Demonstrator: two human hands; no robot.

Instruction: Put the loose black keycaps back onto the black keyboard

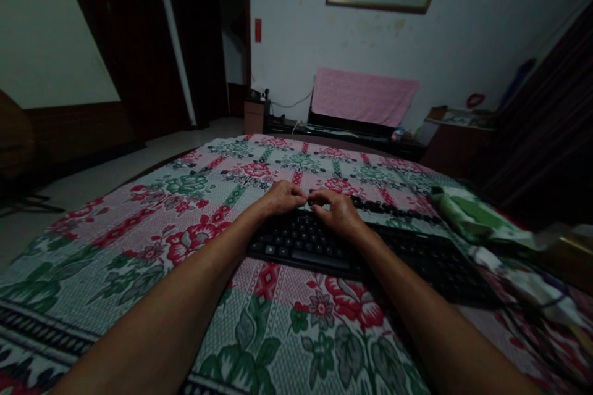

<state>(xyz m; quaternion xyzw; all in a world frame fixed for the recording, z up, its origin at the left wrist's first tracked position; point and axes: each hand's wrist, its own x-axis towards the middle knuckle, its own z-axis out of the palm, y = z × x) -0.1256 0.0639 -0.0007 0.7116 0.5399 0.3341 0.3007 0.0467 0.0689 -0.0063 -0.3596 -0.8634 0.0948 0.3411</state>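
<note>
A black keyboard (319, 257) lies across the flowered bedspread (259, 321) in front of me. Over its far left edge, my left hand (283, 198) is closed, thumb and index finger pinched together; whatever is in them is too small to make out. Just to its right, my right hand (340, 213) hovers above the keys with thumb and index finger curled around a small black piece, apparently a keycap (311, 202). The fingertips of both hands nearly meet. Behind the keyboard runs a row of small black pieces, which look like loose keycaps (398, 211). My right forearm covers the keyboard's middle.
To the right lie a green and white package (482, 216), a crumpled white bundle (523, 278) and dark cables (532, 339). Beyond the bed stand a low black cabinet (361, 136), a pink cloth (364, 95) draped over something, and a side table (458, 142).
</note>
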